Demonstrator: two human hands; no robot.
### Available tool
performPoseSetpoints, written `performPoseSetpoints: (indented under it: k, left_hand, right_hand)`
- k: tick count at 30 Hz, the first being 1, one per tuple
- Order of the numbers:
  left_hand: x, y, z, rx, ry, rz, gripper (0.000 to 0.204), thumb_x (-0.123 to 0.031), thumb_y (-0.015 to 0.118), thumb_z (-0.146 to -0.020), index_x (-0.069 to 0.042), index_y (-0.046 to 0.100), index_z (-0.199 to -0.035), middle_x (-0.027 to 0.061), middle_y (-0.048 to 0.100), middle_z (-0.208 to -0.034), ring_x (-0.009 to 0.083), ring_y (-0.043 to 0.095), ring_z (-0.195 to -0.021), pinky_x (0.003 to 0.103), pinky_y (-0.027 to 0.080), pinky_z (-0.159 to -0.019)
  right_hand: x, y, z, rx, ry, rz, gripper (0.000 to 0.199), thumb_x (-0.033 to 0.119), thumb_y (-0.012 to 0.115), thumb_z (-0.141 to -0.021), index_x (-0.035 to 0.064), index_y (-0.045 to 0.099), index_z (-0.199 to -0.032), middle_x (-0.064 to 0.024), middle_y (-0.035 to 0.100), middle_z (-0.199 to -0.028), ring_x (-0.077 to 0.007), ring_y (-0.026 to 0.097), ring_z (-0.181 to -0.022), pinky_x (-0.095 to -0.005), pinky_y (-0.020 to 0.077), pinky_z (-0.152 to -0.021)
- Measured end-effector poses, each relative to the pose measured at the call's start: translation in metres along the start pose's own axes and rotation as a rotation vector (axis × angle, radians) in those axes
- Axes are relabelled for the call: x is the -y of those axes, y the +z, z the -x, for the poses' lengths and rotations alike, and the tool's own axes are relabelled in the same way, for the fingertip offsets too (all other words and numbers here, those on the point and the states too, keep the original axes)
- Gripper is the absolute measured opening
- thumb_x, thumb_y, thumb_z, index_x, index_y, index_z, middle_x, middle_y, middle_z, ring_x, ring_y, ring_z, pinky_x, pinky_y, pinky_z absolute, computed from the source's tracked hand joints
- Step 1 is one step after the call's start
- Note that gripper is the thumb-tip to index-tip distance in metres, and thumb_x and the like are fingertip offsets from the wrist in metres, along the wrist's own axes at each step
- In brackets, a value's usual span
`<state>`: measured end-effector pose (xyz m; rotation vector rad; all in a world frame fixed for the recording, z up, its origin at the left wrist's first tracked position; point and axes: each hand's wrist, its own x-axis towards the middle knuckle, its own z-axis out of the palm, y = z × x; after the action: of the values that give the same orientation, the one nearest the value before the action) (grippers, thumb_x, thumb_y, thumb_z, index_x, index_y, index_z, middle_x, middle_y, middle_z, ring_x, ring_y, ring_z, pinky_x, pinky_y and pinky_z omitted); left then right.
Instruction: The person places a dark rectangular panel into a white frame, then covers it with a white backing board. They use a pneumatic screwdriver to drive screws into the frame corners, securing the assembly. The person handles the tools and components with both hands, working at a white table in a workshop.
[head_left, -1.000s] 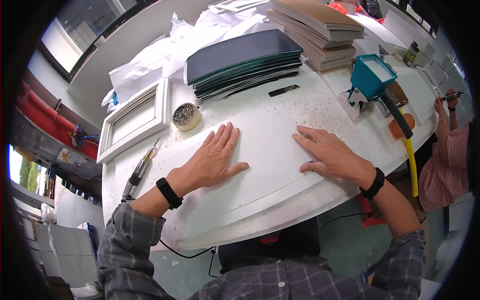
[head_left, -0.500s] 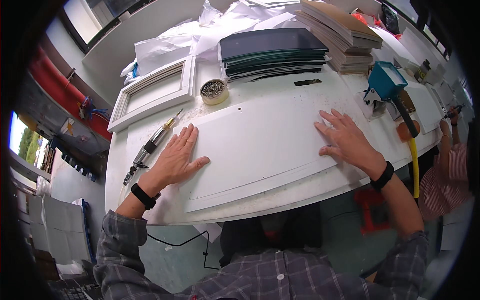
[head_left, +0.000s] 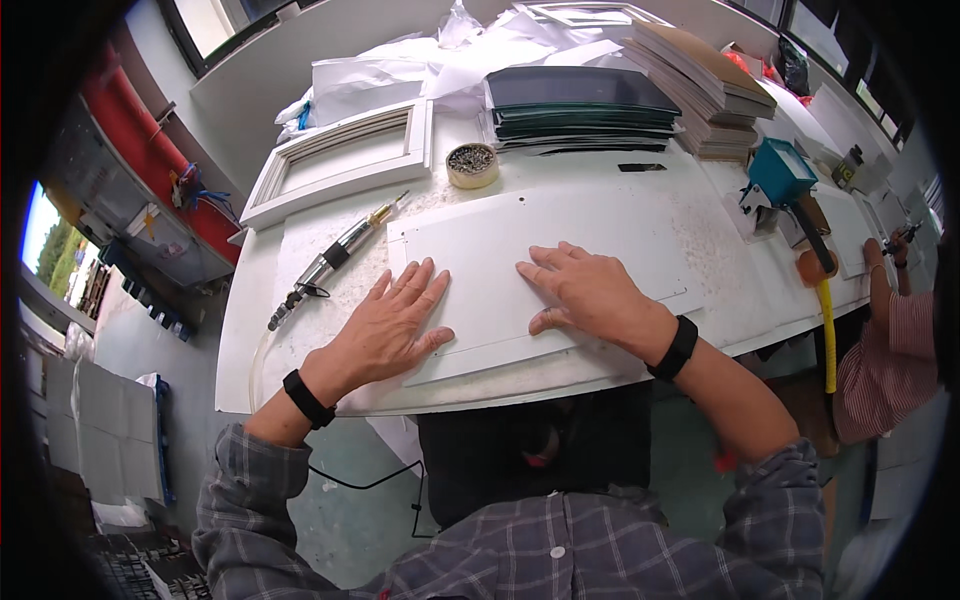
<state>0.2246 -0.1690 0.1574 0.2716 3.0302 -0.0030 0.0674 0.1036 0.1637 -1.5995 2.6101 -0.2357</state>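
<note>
Both left hand (head_left: 398,318) and right hand (head_left: 592,298) spread wide, flat on white panel (head_left: 478,238), hiding patches beneath.

The left hand (head_left: 395,325) and right hand (head_left: 592,300) hide parts of the panel (head_left: 480,238) beneath them. Beyond the fingertips, metal bits (head_left: 470,158) in a tub (head_left: 474,182) are too small to identify. Far right of the right fingers, a blurred co-worker (head_left: 888,370) is cut off at the rim. Below the fingers, the shirt (head_left: 520,555) runs off the lower edge.
</note>
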Motion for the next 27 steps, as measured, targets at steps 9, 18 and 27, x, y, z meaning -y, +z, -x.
performPoseSetpoints:
  k: [9, 18, 27]
  left_hand:
    - [-0.017, 0.009, 0.061, -0.171, 0.113, 0.179, 0.064, -0.031, 0.064, -0.101, -0.004, 0.041, -0.154, 0.0234, 0.043, -0.157, 0.0394, 0.04, -0.148, 0.055, 0.03, -0.124]
    - [0.029, -0.009, -0.007, -0.144, 0.06, 0.145, 0.062, -0.035, 0.061, -0.102, 0.009, 0.047, -0.145, 0.0301, 0.05, -0.149, 0.0434, 0.045, -0.142, 0.048, 0.034, -0.122]
    - [0.057, 0.022, -0.044, -0.283, 0.038, 0.134, 0.07, -0.04, 0.053, -0.106, 0.016, 0.04, -0.146, 0.0372, 0.042, -0.153, 0.0472, 0.038, -0.147, 0.05, 0.027, -0.125]
  right_hand:
    - [-0.02, -0.007, -0.038, 0.202, -0.032, 0.054, 0.104, 0.07, 0.062, -0.091, -0.0035, 0.032, -0.158, -0.0259, 0.028, -0.166, -0.0418, 0.027, -0.154, -0.0564, 0.0339, -0.121]
    - [-0.027, -0.007, -0.083, 0.236, 0.071, -0.001, 0.117, 0.075, 0.066, -0.086, -0.0069, 0.026, -0.159, -0.0283, 0.022, -0.168, -0.039, 0.021, -0.157, -0.0546, 0.0267, -0.125]
    - [-0.027, -0.013, -0.093, 0.25, 0.097, 0.03, 0.122, 0.072, 0.078, -0.076, -0.0066, 0.032, -0.158, -0.0274, 0.03, -0.165, -0.0375, 0.031, -0.154, -0.0398, 0.0331, -0.124]
